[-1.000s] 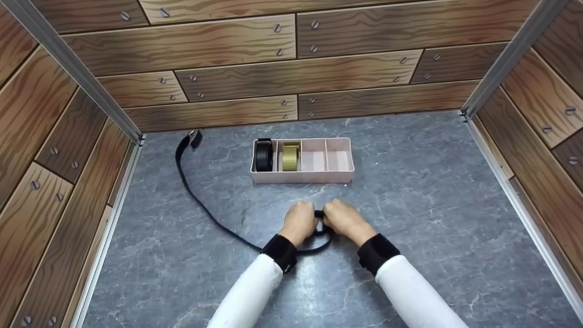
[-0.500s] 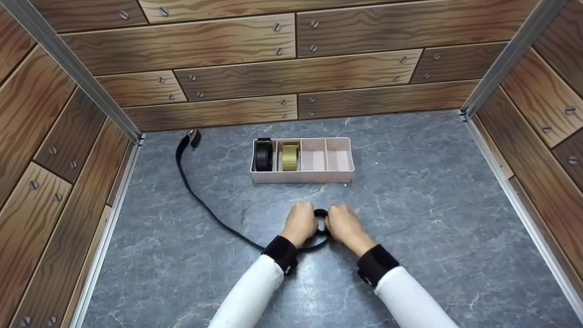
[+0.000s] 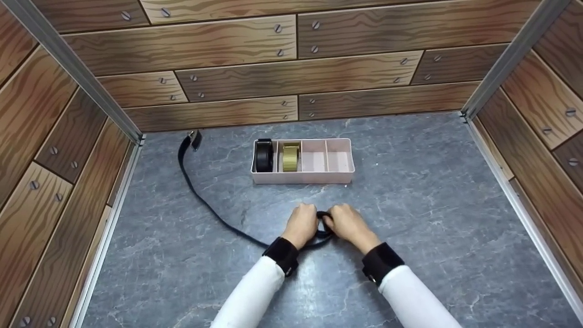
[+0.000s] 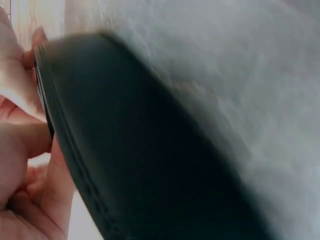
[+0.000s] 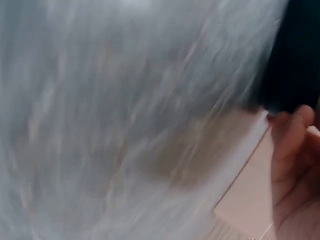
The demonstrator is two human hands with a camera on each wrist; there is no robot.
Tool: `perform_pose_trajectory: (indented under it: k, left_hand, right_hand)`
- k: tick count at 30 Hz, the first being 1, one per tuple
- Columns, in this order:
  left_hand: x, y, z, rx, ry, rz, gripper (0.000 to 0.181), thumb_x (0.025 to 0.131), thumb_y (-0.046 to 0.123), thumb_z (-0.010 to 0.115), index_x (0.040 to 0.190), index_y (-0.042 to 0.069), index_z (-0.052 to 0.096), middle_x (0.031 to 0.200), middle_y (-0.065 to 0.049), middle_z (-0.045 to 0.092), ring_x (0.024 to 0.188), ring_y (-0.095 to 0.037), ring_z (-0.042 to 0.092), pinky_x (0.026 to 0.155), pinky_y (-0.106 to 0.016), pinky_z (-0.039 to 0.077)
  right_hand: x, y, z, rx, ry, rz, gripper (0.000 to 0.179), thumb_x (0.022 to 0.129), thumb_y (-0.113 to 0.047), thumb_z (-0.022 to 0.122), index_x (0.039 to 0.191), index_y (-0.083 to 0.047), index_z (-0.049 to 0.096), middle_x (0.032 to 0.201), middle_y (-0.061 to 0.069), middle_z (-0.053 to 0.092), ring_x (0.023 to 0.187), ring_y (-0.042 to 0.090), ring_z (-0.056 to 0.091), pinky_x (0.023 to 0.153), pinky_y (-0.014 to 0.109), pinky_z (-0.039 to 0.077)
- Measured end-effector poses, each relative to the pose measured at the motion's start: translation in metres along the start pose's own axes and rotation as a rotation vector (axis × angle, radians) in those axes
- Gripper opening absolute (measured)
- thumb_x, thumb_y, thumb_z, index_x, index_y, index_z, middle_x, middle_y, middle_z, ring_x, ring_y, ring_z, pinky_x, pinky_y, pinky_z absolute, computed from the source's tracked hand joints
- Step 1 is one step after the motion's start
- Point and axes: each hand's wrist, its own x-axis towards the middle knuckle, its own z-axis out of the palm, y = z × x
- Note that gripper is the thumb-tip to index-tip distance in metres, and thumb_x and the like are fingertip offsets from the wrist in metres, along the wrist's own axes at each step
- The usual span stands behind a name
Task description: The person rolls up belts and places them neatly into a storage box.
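A long black belt [image 3: 226, 224] lies on its edge in a curve across the grey tabletop, its buckle [image 3: 196, 140] at the back left. Its near end is coiled into a small loop [image 3: 324, 214] between the two hands. My left hand [image 3: 301, 226] pinches the coil from the left, and my right hand [image 3: 350, 224] grips it from the right with curled fingers. Fingers hold one edge of the dark belt strap [image 4: 130, 135] in the left wrist view. In the right wrist view, fingertips [image 5: 302, 116] touch the dark strap.
Behind the hands stands a pale pink tray [image 3: 303, 177] divided into compartments. A rolled black belt [image 3: 264, 157] and a rolled yellow-green belt [image 3: 290, 158] sit in its two left compartments. Wood-patterned walls [image 3: 355, 68] close in the back and both sides.
Both hands stay at the coil, shifting slightly right. The belt's trailing part has drawn in a little toward the hands, and its curve below the coil has tightened.
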Motion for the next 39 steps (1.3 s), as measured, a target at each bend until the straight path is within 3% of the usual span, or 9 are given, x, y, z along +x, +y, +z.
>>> perform_pose_trajectory:
  k: [3, 5, 9, 12, 17, 24, 28, 35, 39]
  left_hand:
    - [-0.002, 0.004, 0.001, -0.021, -0.011, -0.047, 0.007, 0.074, 0.004, 0.062, 0.067, 0.005, 0.06, 0.066, -0.01, 0.062, 0.06, -0.026, 0.062, 0.047, -0.03, 0.047]
    - [-0.002, 0.006, 0.0, -0.019, -0.02, -0.065, 0.006, 0.073, 0.004, 0.062, 0.067, 0.005, 0.061, 0.067, -0.01, 0.062, 0.06, -0.026, 0.062, 0.048, -0.03, 0.047]
    - [-0.003, 0.007, -0.002, 0.0, -0.036, -0.062, 0.004, 0.071, 0.004, 0.063, 0.067, 0.004, 0.062, 0.066, -0.01, 0.062, 0.061, -0.025, 0.062, 0.049, -0.03, 0.047]
    - [-0.002, 0.006, -0.003, 0.029, -0.037, -0.002, 0.007, 0.074, 0.004, 0.062, 0.067, 0.005, 0.063, 0.066, -0.01, 0.062, 0.061, -0.024, 0.062, 0.049, -0.03, 0.048]
    - [-0.001, 0.005, 0.0, 0.049, -0.047, 0.057, 0.014, 0.077, -0.001, 0.057, 0.067, 0.006, 0.062, 0.066, -0.008, 0.062, 0.061, -0.021, 0.062, 0.048, -0.028, 0.047]
    - [0.0, 0.006, -0.001, -0.069, -0.04, -0.081, 0.011, 0.074, 0.002, 0.059, 0.064, 0.004, 0.061, 0.066, -0.01, 0.062, 0.06, -0.024, 0.062, 0.049, -0.028, 0.047]
    - [-0.001, 0.004, -0.001, -0.108, -0.031, -0.101, 0.012, 0.074, 0.003, 0.059, 0.062, 0.005, 0.06, 0.064, -0.01, 0.062, 0.058, -0.022, 0.061, 0.048, -0.028, 0.047]
    - [-0.004, -0.013, -0.002, -0.156, -0.061, -0.078, 0.022, 0.075, 0.012, 0.064, 0.056, 0.01, 0.052, 0.056, -0.001, 0.053, 0.052, -0.015, 0.051, 0.049, -0.027, 0.043]
    - [-0.002, -0.017, -0.006, -0.185, -0.109, -0.038, 0.02, 0.075, 0.012, 0.064, 0.058, 0.012, 0.055, 0.056, 0.002, 0.052, 0.05, -0.011, 0.05, 0.049, -0.024, 0.041]
  right_hand:
    - [-0.004, -0.004, -0.002, 0.074, -0.031, 0.144, 0.02, 0.081, -0.011, 0.062, 0.062, -0.009, 0.057, 0.054, 0.002, 0.052, 0.045, 0.017, 0.05, 0.046, 0.033, 0.043]
    - [-0.005, -0.005, -0.003, 0.074, -0.045, 0.171, 0.02, 0.081, -0.01, 0.061, 0.062, -0.008, 0.056, 0.053, 0.003, 0.053, 0.043, 0.017, 0.05, 0.045, 0.032, 0.043]
    - [-0.004, -0.005, -0.004, -0.018, -0.042, 0.072, 0.021, 0.08, -0.006, 0.06, 0.06, -0.008, 0.055, 0.057, 0.005, 0.054, 0.047, 0.019, 0.049, 0.045, 0.033, 0.042]
    - [-0.002, -0.003, -0.007, -0.057, -0.045, -0.011, 0.018, 0.076, -0.003, 0.06, 0.06, -0.009, 0.053, 0.059, 0.006, 0.054, 0.048, 0.02, 0.048, 0.045, 0.035, 0.041]
    - [0.001, -0.002, -0.009, -0.052, -0.063, -0.044, 0.015, 0.075, -0.002, 0.061, 0.062, -0.008, 0.055, 0.061, 0.006, 0.054, 0.05, 0.022, 0.049, 0.046, 0.036, 0.042]
    - [-0.005, -0.01, -0.005, 0.057, -0.044, 0.187, 0.024, 0.086, -0.021, 0.061, 0.067, -0.006, 0.059, 0.054, 0.004, 0.054, 0.047, 0.019, 0.053, 0.049, 0.035, 0.045]
    - [-0.009, -0.015, -0.001, 0.067, -0.019, 0.267, 0.022, 0.085, -0.014, 0.058, 0.066, -0.003, 0.058, 0.046, 0.003, 0.051, 0.036, 0.017, 0.05, 0.041, 0.03, 0.044]
    - [-0.005, -0.01, 0.002, -0.109, 0.025, 0.03, 0.014, 0.076, -0.002, 0.058, 0.063, -0.005, 0.055, 0.059, 0.01, 0.056, 0.049, 0.025, 0.053, 0.043, 0.035, 0.043]
    - [0.0, -0.005, 0.0, -0.114, 0.017, -0.079, 0.015, 0.078, -0.001, 0.055, 0.064, -0.006, 0.054, 0.06, 0.009, 0.056, 0.049, 0.024, 0.051, 0.044, 0.036, 0.042]
